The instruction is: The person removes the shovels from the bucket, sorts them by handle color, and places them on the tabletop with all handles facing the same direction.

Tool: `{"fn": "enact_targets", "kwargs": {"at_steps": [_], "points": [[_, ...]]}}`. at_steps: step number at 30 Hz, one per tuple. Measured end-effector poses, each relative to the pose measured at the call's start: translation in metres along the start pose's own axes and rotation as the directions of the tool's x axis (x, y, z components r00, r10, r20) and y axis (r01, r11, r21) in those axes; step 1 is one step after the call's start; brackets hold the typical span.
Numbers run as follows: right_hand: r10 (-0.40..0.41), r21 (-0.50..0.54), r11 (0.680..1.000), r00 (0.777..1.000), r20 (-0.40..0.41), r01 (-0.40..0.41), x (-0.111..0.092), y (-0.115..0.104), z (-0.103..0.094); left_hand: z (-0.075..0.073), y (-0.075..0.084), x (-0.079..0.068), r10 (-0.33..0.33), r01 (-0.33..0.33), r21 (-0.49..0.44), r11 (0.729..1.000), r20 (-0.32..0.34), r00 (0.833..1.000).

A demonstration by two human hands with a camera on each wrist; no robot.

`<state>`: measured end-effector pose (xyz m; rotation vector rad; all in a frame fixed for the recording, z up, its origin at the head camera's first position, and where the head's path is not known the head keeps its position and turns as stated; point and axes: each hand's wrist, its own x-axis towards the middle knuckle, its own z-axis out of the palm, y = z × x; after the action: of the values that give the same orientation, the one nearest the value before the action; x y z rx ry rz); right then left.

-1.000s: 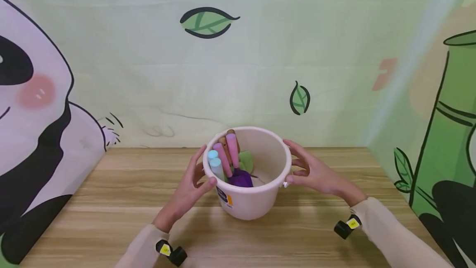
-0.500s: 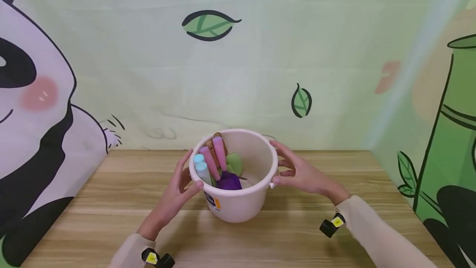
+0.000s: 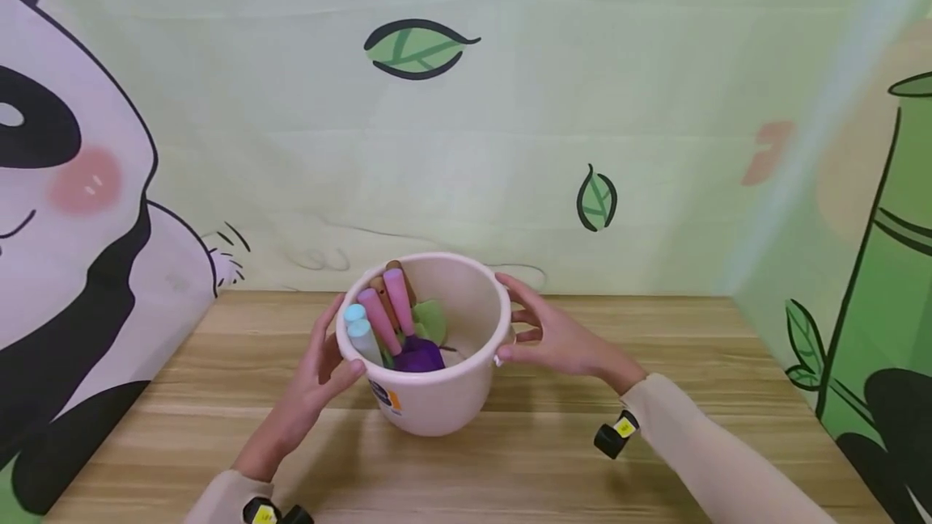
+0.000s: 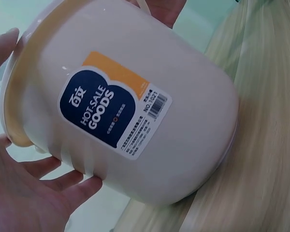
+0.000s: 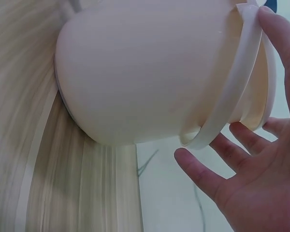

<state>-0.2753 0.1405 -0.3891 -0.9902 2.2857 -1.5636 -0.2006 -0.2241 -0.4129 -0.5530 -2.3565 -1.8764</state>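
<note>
A cream plastic bucket (image 3: 444,411) stands on the wooden table, its label (image 4: 113,104) reading "HOT-SALE GOODS". My left hand (image 3: 309,386) holds its left side, thumb at the rim and fingers against the wall. On the other side, my right hand (image 3: 557,342) grips the rim area by the bucket's handle (image 5: 232,87), little finger off the wall. Leaning inside are pink handles (image 3: 396,293), brown handles (image 3: 382,297) and pale rods with light-blue tops (image 3: 362,334). Below them lie a purple scoop-like piece (image 3: 418,356) and a green piece (image 3: 431,320); their lower parts are hidden.
The wood-grain table (image 3: 582,483) reaches back to a pale green cloth backdrop (image 3: 473,144) printed with leaves. A panda print (image 3: 109,184) covers the left side and green bamboo (image 3: 884,306) the right. Both wrists wear small black cameras (image 3: 612,439).
Both hands and the bucket have moved steadily left together, with the hold unchanged. The tools inside keep their places. The head view has shifted slightly.
</note>
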Motion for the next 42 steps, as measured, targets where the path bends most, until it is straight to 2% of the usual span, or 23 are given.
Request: {"fn": "enact_targets", "kwargs": {"at_steps": [12, 20, 28, 35, 42], "points": [[-0.005, 0.023, 1.0, 0.999, 0.04, 0.004, 0.031, -0.009, 0.026, -0.025, 0.0, -0.017, -0.002, 0.003, 0.005, 1.0, -0.086, 0.996], [-0.007, 0.054, 0.999, 0.997, 0.075, 0.003, 0.05, -0.012, 0.042, -0.04, 0.004, -0.027, -0.064, 0.072, 0.064, 0.995, -0.121, 0.991], [-0.014, 0.078, 0.997, 0.994, 0.112, 0.005, 0.068, -0.017, 0.06, -0.058, 0.002, -0.038, -0.112, 0.119, 0.044, 0.992, -0.143, 0.983], [-0.013, 0.07, 0.998, 0.992, 0.129, 0.004, 0.08, -0.025, 0.072, -0.076, -0.001, -0.045, -0.134, 0.149, 0.081, 0.985, -0.167, 0.977], [-0.034, 0.051, 0.998, 0.989, 0.142, 0.027, 0.095, -0.023, 0.083, -0.088, -0.006, -0.053, -0.105, 0.115, 0.045, 0.992, -0.185, 0.977]]}}
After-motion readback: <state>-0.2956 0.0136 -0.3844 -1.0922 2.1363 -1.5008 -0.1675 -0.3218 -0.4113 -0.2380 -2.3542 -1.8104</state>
